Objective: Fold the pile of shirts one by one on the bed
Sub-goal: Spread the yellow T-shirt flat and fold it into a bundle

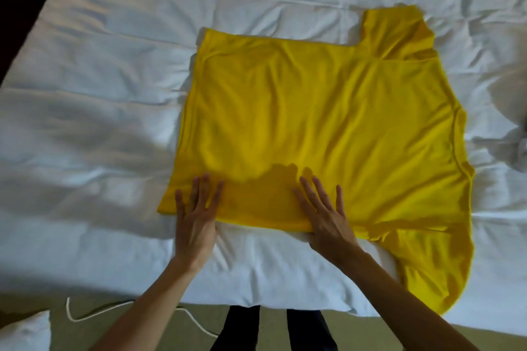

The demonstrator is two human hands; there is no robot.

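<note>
Shirt (pixel 313 128) flat, near sleeve overhanging bed (pixel 85 122), right-edge pile blurred

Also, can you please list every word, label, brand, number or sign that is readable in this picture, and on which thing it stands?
None: no text can be read in the head view.
Yellow T-shirt: plain side up, no print or tag showing.
White duvet: no writing visible.
White cable on the floor: no marking visible.
Left hand and right hand, flat on the shirt's near edge: no lettering near them.
</note>
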